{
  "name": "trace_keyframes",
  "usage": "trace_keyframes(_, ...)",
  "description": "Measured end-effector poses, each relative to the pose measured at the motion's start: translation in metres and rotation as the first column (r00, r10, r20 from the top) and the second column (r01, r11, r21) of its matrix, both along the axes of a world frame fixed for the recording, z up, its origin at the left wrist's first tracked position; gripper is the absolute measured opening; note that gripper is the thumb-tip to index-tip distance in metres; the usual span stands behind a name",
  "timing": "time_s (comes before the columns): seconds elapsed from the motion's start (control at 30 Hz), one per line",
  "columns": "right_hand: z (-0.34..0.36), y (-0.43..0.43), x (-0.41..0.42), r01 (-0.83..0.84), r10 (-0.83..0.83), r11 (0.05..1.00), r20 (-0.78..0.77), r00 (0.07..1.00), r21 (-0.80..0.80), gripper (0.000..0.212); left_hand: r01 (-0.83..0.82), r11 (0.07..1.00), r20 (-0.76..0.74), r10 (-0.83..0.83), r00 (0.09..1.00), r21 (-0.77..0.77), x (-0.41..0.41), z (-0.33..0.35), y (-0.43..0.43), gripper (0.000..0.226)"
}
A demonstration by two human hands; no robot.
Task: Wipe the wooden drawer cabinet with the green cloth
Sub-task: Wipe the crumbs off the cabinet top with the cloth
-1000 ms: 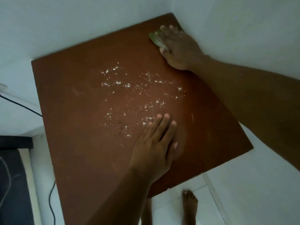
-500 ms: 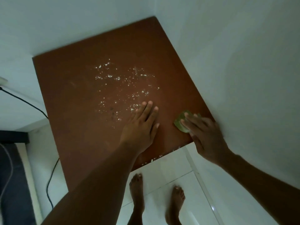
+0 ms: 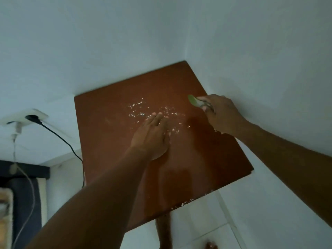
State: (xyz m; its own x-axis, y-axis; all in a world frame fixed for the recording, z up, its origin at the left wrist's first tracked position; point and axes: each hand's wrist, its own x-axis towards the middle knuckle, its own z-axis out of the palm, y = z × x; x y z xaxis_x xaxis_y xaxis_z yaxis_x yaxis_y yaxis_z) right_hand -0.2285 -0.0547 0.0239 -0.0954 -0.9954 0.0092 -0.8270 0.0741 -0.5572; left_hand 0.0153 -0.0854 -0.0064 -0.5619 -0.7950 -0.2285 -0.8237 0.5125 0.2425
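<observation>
I look down on the reddish-brown wooden top of the drawer cabinet [image 3: 107, 141], which stands in a corner between two white walls. White crumbs [image 3: 138, 108] are scattered over its middle. My left hand [image 3: 152, 137] lies flat on the top, fingers apart, its fingertips among the crumbs. My right hand [image 3: 221, 114] is at the right edge near the wall, pressing the green cloth [image 3: 194, 101] against the wood; only a small green corner of the cloth shows past my fingers.
A wall socket [image 3: 34, 117] with a black plug and cable [image 3: 62, 141] sits left of the cabinet. A white cable hangs further left. Dark bedding [image 3: 21, 194] lies at the bottom left. My bare feet stand on the white tiled floor [image 3: 206, 221] below the front edge.
My right hand swept the cloth from the far right corner down to the near right edge, then back up to mid-edge. The left hand stayed planted. My view tilted upward.
</observation>
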Motion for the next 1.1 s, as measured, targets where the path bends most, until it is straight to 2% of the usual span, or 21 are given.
trace_keyframes(0.13, -0.012, -0.091, 0.01, -0.029, 0.034, 0.996, -0.057, 0.998, 0.083, 0.038, -0.043, 0.999, 0.014, 0.043, 0.999, 0.007, 0.0, 0.002, -0.063, 0.06)
trace_keyframes(0.33, -0.046, -0.193, 0.023, 0.015, -0.006, 0.995, -0.087, 0.996, 0.102, 0.038, 0.069, 0.993, 0.102, -0.079, 0.992, 0.098, -0.005, -0.019, -0.128, 0.059)
trace_keyframes(0.5, -0.092, -0.221, 0.022, -0.161, 0.195, 0.967, -0.17, 0.966, 0.195, 0.05, 0.113, 0.99, 0.136, -0.124, 0.983, 0.085, -0.006, -0.029, -0.14, 0.055)
trace_keyframes(0.6, -0.108, -0.185, 0.028, -0.195, 0.228, 0.972, -0.312, 0.922, 0.134, 0.056, 0.13, 0.988, 0.17, -0.143, 0.975, 0.088, -0.004, -0.026, -0.146, 0.054)
trace_keyframes(0.67, -0.107, -0.149, 0.031, -0.269, 0.294, 0.955, -0.334, 0.896, 0.121, 0.056, 0.13, 0.986, 0.181, -0.147, 0.972, 0.1, -0.005, -0.025, -0.147, 0.055)
trace_keyframes(0.97, -0.097, 0.064, 0.027, -0.374, 0.408, 0.909, -0.206, 0.889, 0.185, 0.056, 0.087, 0.988, 0.22, -0.115, 0.969, 0.13, -0.008, -0.028, -0.132, 0.06)
trace_keyframes(1.1, -0.098, 0.129, 0.031, -0.382, 0.4, 0.914, -0.146, 0.905, 0.138, 0.062, 0.082, 0.992, 0.269, -0.104, 0.957, 0.092, -0.013, -0.026, -0.13, 0.062)
